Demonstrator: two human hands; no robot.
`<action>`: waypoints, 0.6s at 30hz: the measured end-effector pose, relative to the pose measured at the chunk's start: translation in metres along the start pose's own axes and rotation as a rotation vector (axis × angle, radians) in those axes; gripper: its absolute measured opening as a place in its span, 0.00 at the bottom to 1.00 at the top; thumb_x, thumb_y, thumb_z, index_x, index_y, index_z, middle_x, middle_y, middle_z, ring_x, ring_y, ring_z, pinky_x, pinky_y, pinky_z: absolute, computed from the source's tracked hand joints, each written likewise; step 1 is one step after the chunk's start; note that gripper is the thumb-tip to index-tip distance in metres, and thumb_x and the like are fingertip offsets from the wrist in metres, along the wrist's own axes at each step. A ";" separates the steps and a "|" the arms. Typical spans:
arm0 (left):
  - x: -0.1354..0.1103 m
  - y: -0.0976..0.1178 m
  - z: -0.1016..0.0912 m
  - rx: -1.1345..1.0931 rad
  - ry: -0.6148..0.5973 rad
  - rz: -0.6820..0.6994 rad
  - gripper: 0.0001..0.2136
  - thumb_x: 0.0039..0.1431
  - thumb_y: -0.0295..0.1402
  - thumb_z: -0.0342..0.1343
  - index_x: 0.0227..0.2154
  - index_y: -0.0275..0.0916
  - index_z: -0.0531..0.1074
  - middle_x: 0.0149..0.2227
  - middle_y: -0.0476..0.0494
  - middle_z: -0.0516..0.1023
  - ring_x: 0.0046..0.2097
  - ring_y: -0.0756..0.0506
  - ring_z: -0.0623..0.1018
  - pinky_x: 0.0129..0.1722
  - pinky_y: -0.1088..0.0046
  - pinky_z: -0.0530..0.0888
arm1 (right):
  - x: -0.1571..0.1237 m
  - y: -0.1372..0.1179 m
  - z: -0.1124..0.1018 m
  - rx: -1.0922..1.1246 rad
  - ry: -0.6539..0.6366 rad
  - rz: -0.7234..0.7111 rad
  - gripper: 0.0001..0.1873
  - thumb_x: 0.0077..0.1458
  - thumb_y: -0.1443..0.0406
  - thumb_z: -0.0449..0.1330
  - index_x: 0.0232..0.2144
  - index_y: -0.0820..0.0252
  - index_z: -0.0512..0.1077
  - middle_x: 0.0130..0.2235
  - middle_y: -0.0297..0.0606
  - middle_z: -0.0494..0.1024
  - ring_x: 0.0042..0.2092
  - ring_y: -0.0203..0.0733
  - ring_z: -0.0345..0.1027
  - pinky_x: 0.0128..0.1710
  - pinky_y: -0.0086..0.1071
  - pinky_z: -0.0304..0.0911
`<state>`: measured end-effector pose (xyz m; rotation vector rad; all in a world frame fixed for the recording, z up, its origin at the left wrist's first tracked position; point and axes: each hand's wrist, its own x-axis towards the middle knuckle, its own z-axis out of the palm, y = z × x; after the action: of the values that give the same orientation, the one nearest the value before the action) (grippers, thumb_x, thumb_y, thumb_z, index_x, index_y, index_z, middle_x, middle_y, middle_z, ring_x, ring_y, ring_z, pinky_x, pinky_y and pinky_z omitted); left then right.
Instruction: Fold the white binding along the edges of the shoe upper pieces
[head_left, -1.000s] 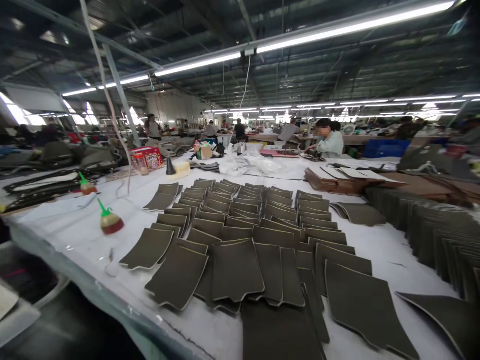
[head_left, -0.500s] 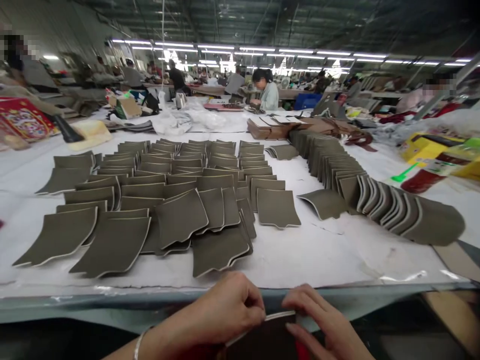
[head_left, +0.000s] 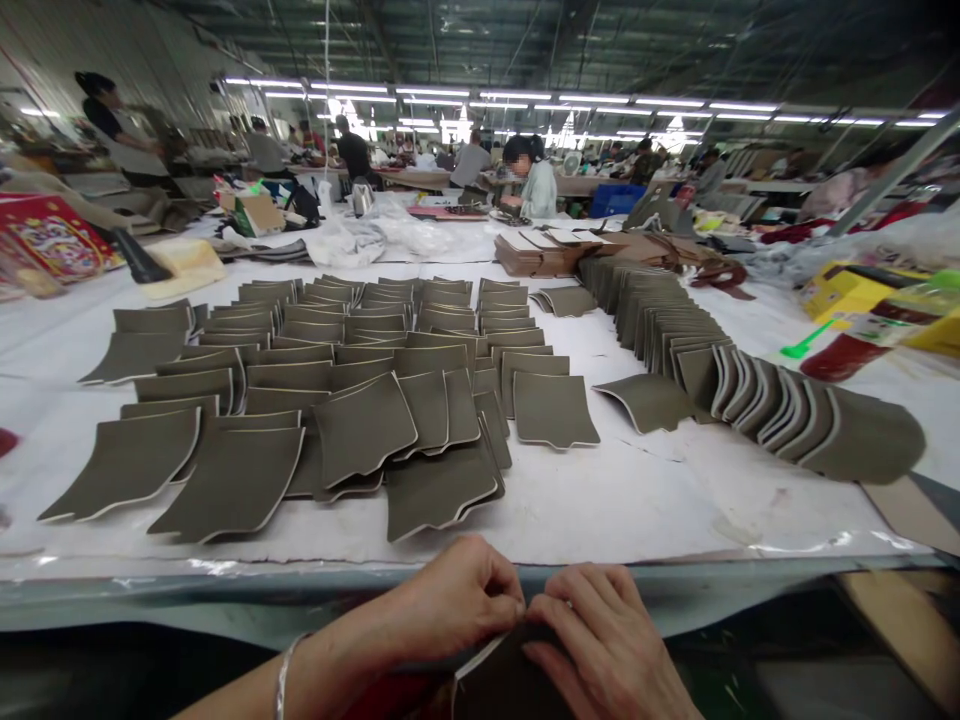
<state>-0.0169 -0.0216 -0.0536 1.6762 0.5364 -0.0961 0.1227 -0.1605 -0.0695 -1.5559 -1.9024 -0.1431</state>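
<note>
Below the table's front edge, a dark olive panel with a pale cut edge is held between both hands. My left hand, with a silver bracelet at the wrist, pinches its upper edge. Close beside it, my right hand grips the same edge, thumb on the near face and fingers curled over the top. The panel's lower part runs out of view. Ahead on the white-covered table lie rows of similar overlapping olive panels.
A long leaning row of olive pieces curves along the right, ending in rounded ones. Behind it sit brown stacked pieces. A bottle of red liquid and a yellow box are at right, a brush at left. People work farther back.
My right hand has moved left along the panel's edge, closing from a looser hold until it nearly meets my left hand. The panel has tilted.
</note>
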 end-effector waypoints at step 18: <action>-0.001 0.000 0.012 0.184 0.011 0.016 0.05 0.47 0.26 0.49 0.20 0.35 0.69 0.19 0.56 0.57 0.24 0.53 0.58 0.21 0.78 0.53 | -0.006 0.006 0.003 0.019 -0.175 0.011 0.07 0.54 0.71 0.62 0.29 0.58 0.68 0.31 0.31 0.71 0.36 0.40 0.59 0.38 0.35 0.47</action>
<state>-0.0155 -0.0335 -0.0555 1.8606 0.5357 -0.1278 0.1270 -0.1630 -0.0768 -1.6109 -2.0230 0.0170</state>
